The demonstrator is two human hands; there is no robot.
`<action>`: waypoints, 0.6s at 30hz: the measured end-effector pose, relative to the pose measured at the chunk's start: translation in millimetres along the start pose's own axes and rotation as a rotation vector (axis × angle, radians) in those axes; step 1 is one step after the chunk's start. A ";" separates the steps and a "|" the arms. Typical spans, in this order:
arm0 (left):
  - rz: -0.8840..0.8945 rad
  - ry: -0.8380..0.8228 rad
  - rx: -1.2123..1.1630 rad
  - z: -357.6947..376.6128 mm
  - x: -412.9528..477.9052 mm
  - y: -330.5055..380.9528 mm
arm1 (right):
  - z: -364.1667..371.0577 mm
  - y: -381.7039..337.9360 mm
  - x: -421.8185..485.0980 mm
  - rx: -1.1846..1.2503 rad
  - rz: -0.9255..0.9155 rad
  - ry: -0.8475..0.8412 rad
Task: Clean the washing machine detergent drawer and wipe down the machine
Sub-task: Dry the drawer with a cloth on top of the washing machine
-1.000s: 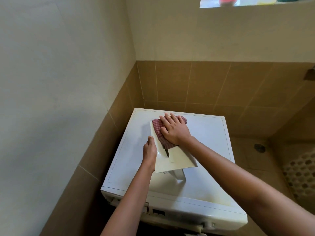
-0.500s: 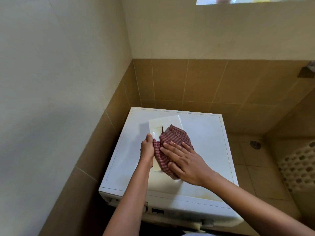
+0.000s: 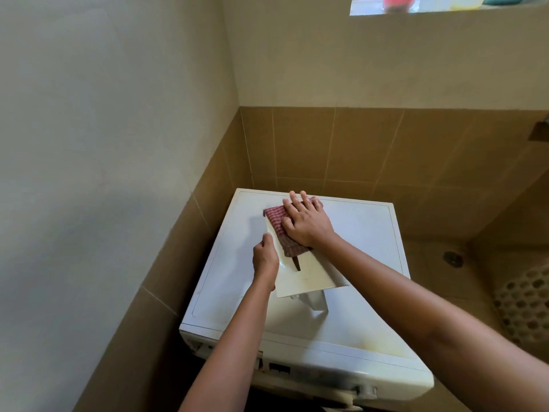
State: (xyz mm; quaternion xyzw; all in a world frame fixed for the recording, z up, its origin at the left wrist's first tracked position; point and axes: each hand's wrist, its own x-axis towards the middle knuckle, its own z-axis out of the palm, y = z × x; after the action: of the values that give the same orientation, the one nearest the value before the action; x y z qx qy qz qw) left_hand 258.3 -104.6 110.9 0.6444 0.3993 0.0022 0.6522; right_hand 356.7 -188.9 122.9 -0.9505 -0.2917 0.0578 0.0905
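Tiled wall [image 3: 166,263]: brown tiles below and plain cream paint above, running along the left side of the machine.
Washing machine [image 3: 371,233]: white, set in the corner, seen from above; its flat top carries everything below.
Left hand [image 3: 265,257]: fingers curled round the left edge of the drawer, gripping it.
Detergent drawer [image 3: 306,278]: out of the machine and lying on the lid, left of centre. A cream flat face with a dark slot is turned up, and a white part shows under its near end.
Cloth [image 3: 274,218]: red-and-white checked, bunched on the far end of the drawer.
Right hand [image 3: 306,224]: laid flat on the cloth with fingers straight and pointing toward the back wall, pressing it down and holding nothing.
Floor drain [image 3: 453,258]: round metal fitting in the tiled floor to the right of the machine.
Basket [image 3: 525,307]: pale plastic with round holes, at the right edge, only partly in view.
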 end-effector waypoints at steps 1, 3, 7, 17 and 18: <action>0.001 -0.001 0.035 -2.4 0.1 2.5 | 0.3 -1.7 -3.8 -0.027 -0.054 -0.016; 0.000 -0.015 0.087 -7.5 3.9 6.0 | 2.3 -6.2 -14.2 -0.057 -0.131 -0.037; -0.003 -0.033 0.129 -12.6 8.8 7.1 | 9.4 -16.0 -40.2 -0.065 -0.183 -0.036; -0.023 -0.035 0.082 -12.6 9.4 5.7 | 21.4 -31.5 -107.5 0.012 -0.304 0.110; -0.021 -0.036 0.083 -12.7 9.8 5.2 | 23.7 -32.5 -112.7 0.006 -0.328 0.141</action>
State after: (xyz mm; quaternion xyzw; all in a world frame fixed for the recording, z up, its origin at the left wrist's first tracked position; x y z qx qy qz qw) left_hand 261.1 -88.0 112.1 0.6667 0.3942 -0.0328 0.6317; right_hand 242.4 -222.8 112.8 -0.8915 -0.4358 -0.0238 0.1216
